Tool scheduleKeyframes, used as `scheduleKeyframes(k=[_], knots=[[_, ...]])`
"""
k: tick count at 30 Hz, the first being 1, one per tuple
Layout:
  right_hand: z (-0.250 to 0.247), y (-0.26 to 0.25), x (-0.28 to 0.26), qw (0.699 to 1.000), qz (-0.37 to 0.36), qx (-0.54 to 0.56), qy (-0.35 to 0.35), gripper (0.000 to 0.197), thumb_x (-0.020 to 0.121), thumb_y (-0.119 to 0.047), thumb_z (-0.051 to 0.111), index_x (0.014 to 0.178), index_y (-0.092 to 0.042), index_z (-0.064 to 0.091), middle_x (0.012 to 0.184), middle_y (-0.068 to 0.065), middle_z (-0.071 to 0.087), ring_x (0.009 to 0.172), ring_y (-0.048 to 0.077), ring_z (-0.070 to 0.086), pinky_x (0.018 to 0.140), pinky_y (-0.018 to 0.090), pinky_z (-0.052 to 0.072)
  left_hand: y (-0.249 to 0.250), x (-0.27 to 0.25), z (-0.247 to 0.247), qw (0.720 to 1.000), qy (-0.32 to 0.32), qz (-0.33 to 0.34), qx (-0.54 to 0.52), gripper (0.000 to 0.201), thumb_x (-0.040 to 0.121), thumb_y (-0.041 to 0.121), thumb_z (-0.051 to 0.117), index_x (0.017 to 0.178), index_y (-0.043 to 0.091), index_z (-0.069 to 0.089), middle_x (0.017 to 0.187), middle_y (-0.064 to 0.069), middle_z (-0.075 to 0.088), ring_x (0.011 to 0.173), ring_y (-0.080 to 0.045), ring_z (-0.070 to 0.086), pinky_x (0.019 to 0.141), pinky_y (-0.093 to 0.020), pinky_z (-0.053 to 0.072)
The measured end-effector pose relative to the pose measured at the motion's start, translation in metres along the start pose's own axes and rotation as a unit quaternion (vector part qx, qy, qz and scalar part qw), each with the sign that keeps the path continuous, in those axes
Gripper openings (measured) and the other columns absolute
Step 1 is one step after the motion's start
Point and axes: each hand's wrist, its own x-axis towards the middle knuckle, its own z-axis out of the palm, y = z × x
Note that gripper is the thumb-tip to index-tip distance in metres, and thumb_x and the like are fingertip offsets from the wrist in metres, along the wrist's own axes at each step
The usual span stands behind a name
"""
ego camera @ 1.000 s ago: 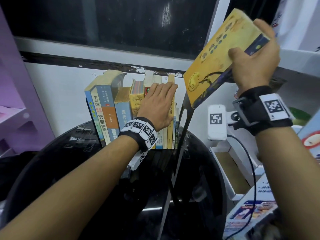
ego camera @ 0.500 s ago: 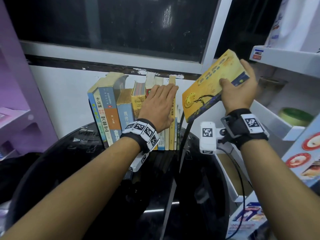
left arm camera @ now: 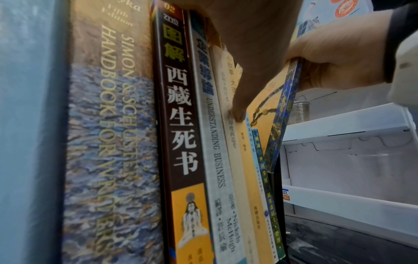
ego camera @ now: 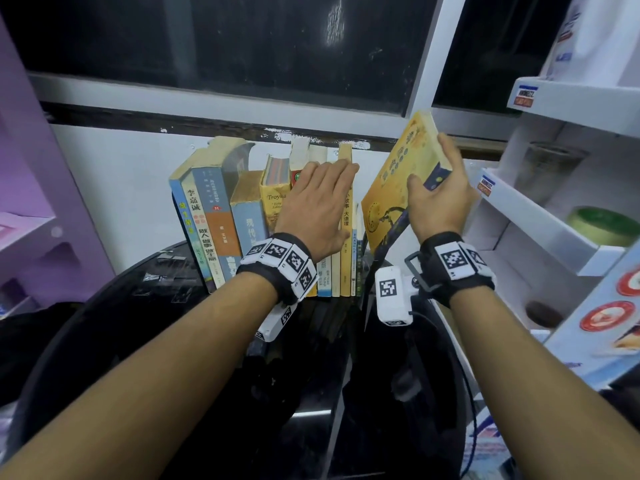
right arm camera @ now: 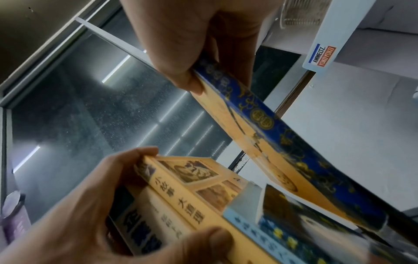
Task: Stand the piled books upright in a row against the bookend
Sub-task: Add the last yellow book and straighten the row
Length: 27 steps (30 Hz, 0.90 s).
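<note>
Head view, with both wrist views. A row of books [ego camera: 263, 216] stands upright on a glossy black round surface [ego camera: 145, 341], spines facing the viewer, backed by a white wall below a dark window [ego camera: 242, 43]. The books at the left end of the row lean slightly.

The left hand [ego camera: 317, 209] lies flat against the spines near the right end of the row, fingers straight and spread loosely, fingertips reaching the top edge of a tall yellow book [ego camera: 346, 237]. In the left wrist view the thumb [left arm camera: 239, 107] presses on a pale spine beside a book lettered "Understanding Business" [left arm camera: 217, 142].

The right hand [ego camera: 440, 199] grips a yellow book with a dark blue spine [ego camera: 391, 188], thumb on the front cover and fingers wrapped behind the spine. This book is tilted, its top leaning away to the right, its lower corner just beside the last thin books of the row. The right wrist view shows the same book [right arm camera: 282, 142] pinched between thumb and fingers, angled above the row's right end.

A thin dark bookend [ego camera: 375, 251] rises from the surface directly below the held book; whether book and bookend touch cannot be told.

To the right stands a white shelf unit [ego camera: 554, 216] holding a green roll [ego camera: 602, 223]. A purple shelf [ego camera: 38, 174] occupies the left edge.
</note>
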Motion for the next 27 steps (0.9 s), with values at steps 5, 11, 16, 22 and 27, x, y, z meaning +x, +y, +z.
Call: scheduleKeyframes(k=[5, 11, 16, 22, 27], knots=[[0.012, 0.015, -0.017, 0.997, -0.016, -0.065, -0.022, 0.063, 0.081, -0.017, 0.062, 0.138, -0.038, 0.045, 0.093, 0.001, 0.066, 0.083, 0.022, 0.063, 0.080, 0.040, 0.057, -0.001, 0.000, 0.000, 1.000, 0.010, 0.002, -0.002, 0.101, 0.065, 0.051, 0.074, 0.144, 0.009, 0.028, 0.144, -0.009, 0.040, 0.131, -0.026, 0.038, 0.116, -0.039, 0.016], [0.020, 0.036, -0.028, 0.994, -0.043, -0.099, -0.033, 0.062, 0.082, -0.011, 0.063, 0.138, -0.031, 0.048, 0.116, 0.004, 0.052, 0.084, 0.008, 0.047, 0.084, 0.027, 0.049, 0.000, 0.001, 0.003, 1.000, 0.009, -0.001, -0.007, 0.104, 0.064, 0.052, 0.078, 0.145, 0.010, 0.028, 0.145, -0.007, 0.039, 0.132, -0.024, 0.037, 0.116, -0.038, 0.016], [0.025, 0.035, -0.027, 0.989, -0.049, -0.121, -0.072, 0.064, 0.082, -0.016, 0.064, 0.140, -0.035, 0.043, 0.115, 0.007, 0.054, 0.090, 0.018, 0.054, 0.082, 0.028, 0.047, 0.002, 0.003, 0.003, 1.000, 0.006, -0.007, -0.016, 0.104, 0.065, 0.051, 0.078, 0.147, 0.012, 0.026, 0.147, -0.005, 0.037, 0.134, -0.024, 0.036, 0.117, -0.038, 0.014], [0.016, 0.028, -0.018, 0.969, -0.084, -0.163, -0.166, 0.073, 0.079, -0.027, 0.071, 0.144, -0.032, 0.038, 0.119, 0.009, 0.052, 0.109, 0.022, 0.051, 0.086, 0.024, 0.036, 0.003, 0.004, 0.001, 1.000, 0.008, 0.003, -0.013, 0.108, 0.061, 0.050, 0.082, 0.146, 0.012, 0.027, 0.146, -0.007, 0.038, 0.130, -0.026, 0.039, 0.114, -0.038, 0.016], [0.005, 0.026, -0.023, 0.955, -0.124, -0.222, -0.154, 0.061, 0.087, -0.020, 0.062, 0.143, -0.027, 0.039, 0.114, 0.010, 0.052, 0.099, 0.028, 0.056, 0.089, 0.032, 0.044, 0.006, 0.003, 0.001, 1.000, -0.006, 0.003, 0.005, 0.108, 0.067, 0.053, 0.076, 0.149, 0.014, 0.018, 0.152, -0.011, 0.030, 0.137, -0.029, 0.031, 0.116, -0.042, 0.013]])
